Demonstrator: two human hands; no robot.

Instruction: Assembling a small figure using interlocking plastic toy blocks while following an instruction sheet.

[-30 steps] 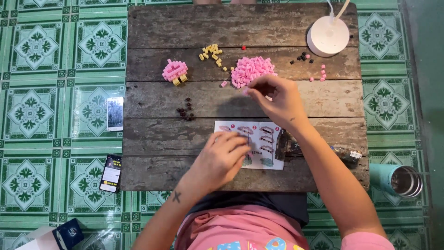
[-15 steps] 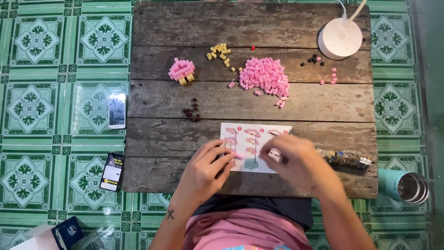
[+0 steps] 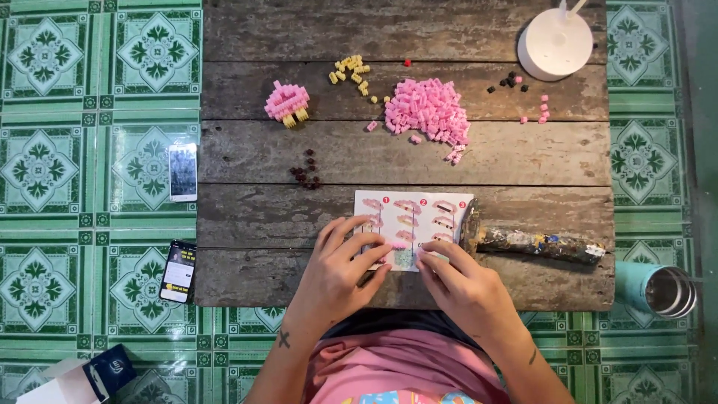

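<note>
Both hands rest at the near edge of the wooden table, meeting over the instruction sheet. The left hand lies half-curled, fingers spread loosely across the sheet's left margin; it grips nothing that can be made out. Between the two sets of fingertips sits a small pink brick piece, lying on the sheet. The right hand is narrowed, forefinger and thumb drawn towards that piece; whether it pinches the piece or only touches it cannot be told.

Well beyond the left hand stand a part-built pink model and a small cluster of dark bricks. Far ahead of both hands lie scattered yellow bricks and the heap of pink bricks. Just beside the right hand, touching the sheet's right edge, lies a paint-stained tool.

Judgement: the step in hand appears to be joining small pieces over the pictured diagram. The next move calls for fine fingertip alignment, the left hand steadying the piece while the right presses squarely, and a check against the sheet.
</note>
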